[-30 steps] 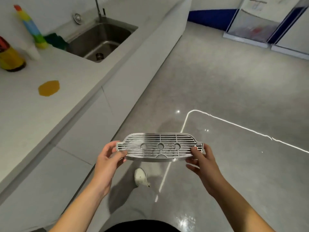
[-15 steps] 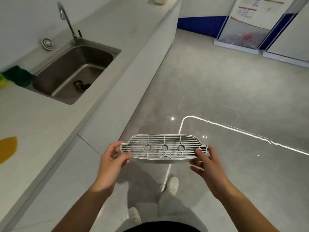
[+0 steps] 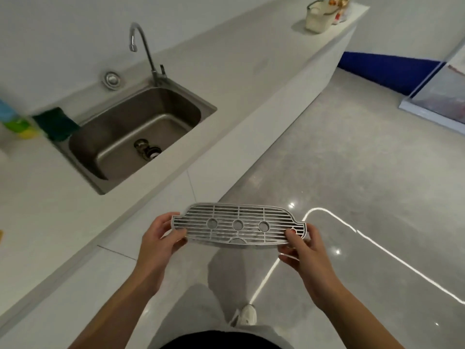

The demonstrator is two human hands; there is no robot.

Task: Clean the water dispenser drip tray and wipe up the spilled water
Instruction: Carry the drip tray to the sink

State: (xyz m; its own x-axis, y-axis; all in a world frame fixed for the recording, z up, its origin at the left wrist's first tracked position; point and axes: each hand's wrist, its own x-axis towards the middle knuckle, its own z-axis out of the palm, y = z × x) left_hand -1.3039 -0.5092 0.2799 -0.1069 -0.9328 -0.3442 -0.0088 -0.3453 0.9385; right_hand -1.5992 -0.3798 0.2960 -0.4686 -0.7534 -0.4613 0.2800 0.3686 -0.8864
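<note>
A grey slotted drip tray (image 3: 239, 224) with three round holes is held level in front of me, above the floor beside the counter. My left hand (image 3: 158, 238) grips its left end, thumb on top. My right hand (image 3: 303, 250) grips its right end the same way. A steel sink (image 3: 83, 147) with a curved tap (image 3: 141, 44) is set in the white counter (image 3: 226, 79), up and to the left of the tray.
A dark green sponge (image 3: 56, 123) lies at the sink's left edge, next to a blue, green and yellow bottle (image 3: 15, 119). A cream container (image 3: 315, 17) stands at the counter's far end. Glossy grey floor stretches to the right, with blue-edged boards (image 3: 442, 96) beyond.
I have walked along the counter, so the sink now lies closer and more central. Both hands hold the tray as before. The yellow patch on the counter has slid almost out of view at left.
</note>
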